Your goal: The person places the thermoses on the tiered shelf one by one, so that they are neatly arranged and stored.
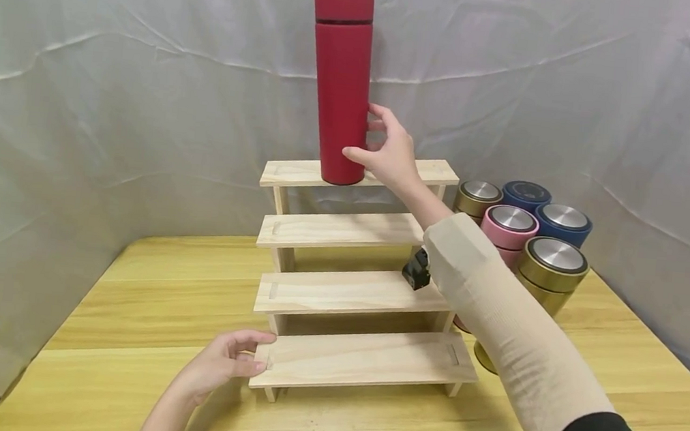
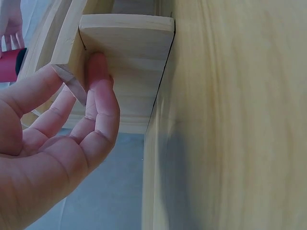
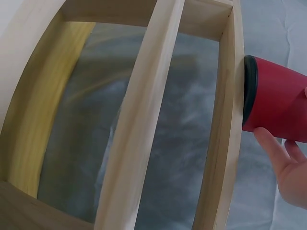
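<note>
A tall red thermos (image 1: 340,85) stands upright on the top board of a four-step wooden display rack (image 1: 356,230). My right hand (image 1: 394,157) holds the thermos low on its right side, thumb across the front and fingers toward the back. In the right wrist view, the thumb lies against the red wall near the dark base (image 3: 250,91), which is right at the top board. My left hand (image 1: 218,363) grips the left end of the lowest board. The left wrist view shows its thumb on the upper side and fingertips (image 2: 98,64) underneath.
Right of the rack stand several more thermoses: gold (image 1: 552,268), pink (image 1: 510,226) and blue (image 1: 564,224), partly behind my right sleeve (image 1: 508,325). A small black device (image 1: 417,270) shows under the right wrist. Grey cloth (image 1: 177,91) hangs behind the wooden table (image 1: 146,301).
</note>
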Tool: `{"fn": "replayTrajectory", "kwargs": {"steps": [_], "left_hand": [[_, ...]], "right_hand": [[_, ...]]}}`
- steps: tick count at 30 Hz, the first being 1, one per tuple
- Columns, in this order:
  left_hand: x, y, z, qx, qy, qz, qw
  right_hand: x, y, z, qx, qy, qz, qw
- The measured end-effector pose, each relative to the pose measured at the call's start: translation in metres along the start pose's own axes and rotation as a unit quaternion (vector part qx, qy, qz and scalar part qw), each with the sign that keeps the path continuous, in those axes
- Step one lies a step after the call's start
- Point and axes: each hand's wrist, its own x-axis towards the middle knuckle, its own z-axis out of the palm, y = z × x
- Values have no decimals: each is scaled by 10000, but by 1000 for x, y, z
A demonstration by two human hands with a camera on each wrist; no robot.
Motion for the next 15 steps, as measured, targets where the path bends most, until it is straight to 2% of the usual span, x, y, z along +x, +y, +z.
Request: {"fn": "replayTrajectory", "kwargs": {"steps": [15], "left_hand": [[3, 0, 1, 22, -1, -44, 10000]], "right_hand": [[10, 5, 23, 264, -154, -212, 9993]]}}
